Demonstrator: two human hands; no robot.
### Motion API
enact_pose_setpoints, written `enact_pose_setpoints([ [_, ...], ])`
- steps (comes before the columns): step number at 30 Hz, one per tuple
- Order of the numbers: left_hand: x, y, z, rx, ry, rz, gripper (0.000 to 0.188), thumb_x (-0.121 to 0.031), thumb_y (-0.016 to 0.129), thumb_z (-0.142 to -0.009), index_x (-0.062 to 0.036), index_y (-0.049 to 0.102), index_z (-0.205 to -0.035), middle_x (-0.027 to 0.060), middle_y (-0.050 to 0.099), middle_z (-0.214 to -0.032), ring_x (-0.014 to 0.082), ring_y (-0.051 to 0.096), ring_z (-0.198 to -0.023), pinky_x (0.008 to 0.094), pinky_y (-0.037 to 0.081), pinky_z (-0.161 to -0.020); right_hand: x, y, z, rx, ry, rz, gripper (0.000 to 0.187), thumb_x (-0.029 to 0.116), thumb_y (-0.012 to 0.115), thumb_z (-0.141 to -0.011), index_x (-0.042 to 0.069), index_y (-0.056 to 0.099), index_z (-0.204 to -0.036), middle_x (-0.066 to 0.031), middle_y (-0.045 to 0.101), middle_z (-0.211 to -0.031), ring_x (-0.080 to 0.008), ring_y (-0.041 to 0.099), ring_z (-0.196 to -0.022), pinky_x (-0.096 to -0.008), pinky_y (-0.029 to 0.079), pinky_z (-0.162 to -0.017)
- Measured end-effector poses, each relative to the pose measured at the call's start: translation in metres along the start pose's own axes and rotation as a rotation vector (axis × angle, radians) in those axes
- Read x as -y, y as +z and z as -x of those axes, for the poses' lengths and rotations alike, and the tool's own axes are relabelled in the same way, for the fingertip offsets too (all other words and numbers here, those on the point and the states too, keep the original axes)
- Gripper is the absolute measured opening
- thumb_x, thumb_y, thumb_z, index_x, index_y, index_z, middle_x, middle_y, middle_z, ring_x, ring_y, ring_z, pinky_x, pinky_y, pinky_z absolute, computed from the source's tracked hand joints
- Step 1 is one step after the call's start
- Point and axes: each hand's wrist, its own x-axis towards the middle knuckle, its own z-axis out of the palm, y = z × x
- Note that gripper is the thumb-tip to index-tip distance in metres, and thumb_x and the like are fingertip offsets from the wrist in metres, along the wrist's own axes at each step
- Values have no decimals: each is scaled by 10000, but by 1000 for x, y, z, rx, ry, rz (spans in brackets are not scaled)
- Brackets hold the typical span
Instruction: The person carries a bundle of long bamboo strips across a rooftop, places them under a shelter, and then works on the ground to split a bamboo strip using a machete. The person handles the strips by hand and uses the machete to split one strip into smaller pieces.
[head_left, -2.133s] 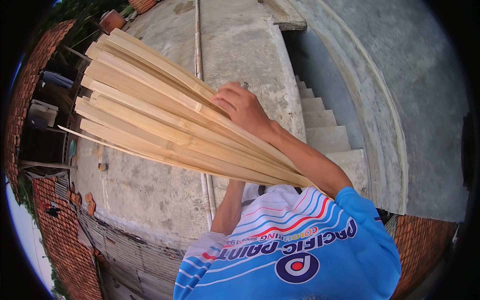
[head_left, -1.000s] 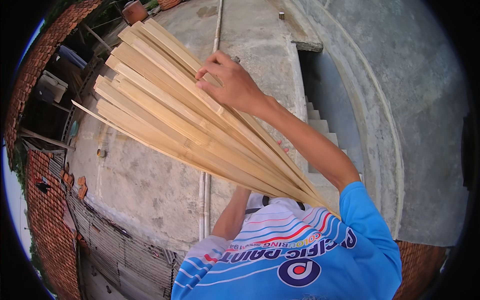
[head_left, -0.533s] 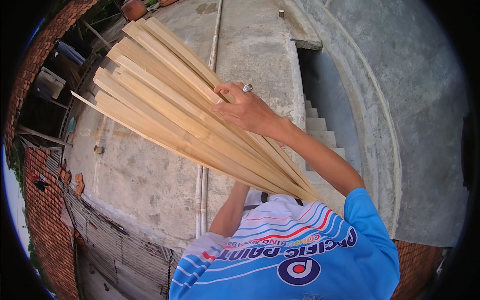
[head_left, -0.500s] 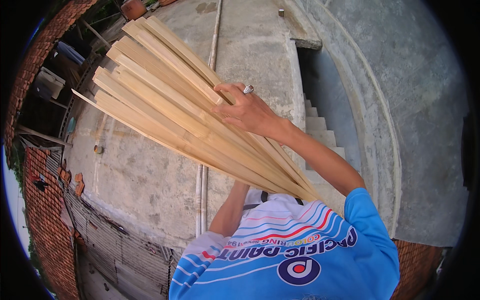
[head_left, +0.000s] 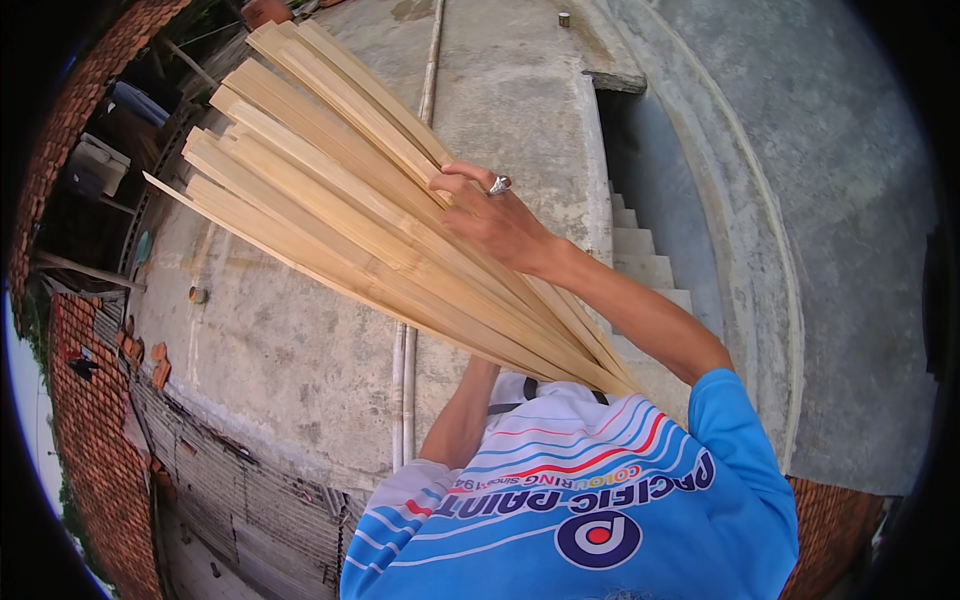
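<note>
A large fanned bundle of long, flat, pale bamboo strips point(head_left: 330, 200) slants across the view. Its spread ends point to the upper left, and its narrow end meets the front of my shirt. My right hand point(head_left: 490, 220), with a silver ring on one finger, lies over the upper right side of the fan. Its fingers are bent round the edges of the outer strips. My left forearm point(head_left: 462, 410) goes up beneath the bundle, which hides the left hand and its fingers.
Below lies a stained concrete slab point(head_left: 270, 330) crossed by thin pipes point(head_left: 403, 400). To the right, a stairwell with concrete steps point(head_left: 640, 242) drops beside a grey curved wall point(head_left: 830, 200). Tiled roofs point(head_left: 95, 400) and corrugated sheets point(head_left: 240, 490) border the left edge.
The spread ends of the bundle have risen slightly. My right hand has shifted a little to the right and its fingers have curled closer round the strips.
</note>
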Motion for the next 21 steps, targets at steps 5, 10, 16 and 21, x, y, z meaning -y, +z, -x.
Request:
enact_pose_setpoints([
  [5, -2, -1, 0, 7, 4, 4, 776, -657, 348, -980, -177, 204, -1572, 165, 324, -1563, 429, 337, -1414, 651, 340, -1112, 24, -5, 1, -72, 94, -236, 96, 96, 743, -806, 36, 684, -851, -67, 537, -1232, -307, 476, -1236, -406, 469, -957],
  [10, -3, -1, 2, 9, 17, -6, 774, -656, 348, -981, -178, 202, -1573, 162, 323, -1564, 430, 337, -1414, 653, 339, -1112, 56, 11, -35, -120, 322, -260, 138, 165, 723, -855, 62, 682, -937, -62, 580, -1122, -272, 558, -1022, -409, 454, -879],
  [16, -2, 0, -3, 10, 10, -3, 772, -654, 347, -982, -180, 200, -1573, 159, 322, -1565, 431, 337, -1414, 655, 339, -1111, 43, 45, -50, -181, 216, -98, 85, 168, 667, -904, 87, 652, -924, -40, 635, -913, -266, 589, -905, -402, 445, -776],
  [21, -6, -2, 2, 1, 24, 1, 770, -653, 346, -983, -181, 198, -1574, 156, 322, -1566, 431, 336, -1414, 657, 339, -1110, 19, 22, -73, -417, 411, -253, 98, 152, 625, -947, 57, 641, -932, -66, 642, -898, -254, 612, -824, -382, 465, -753],
])
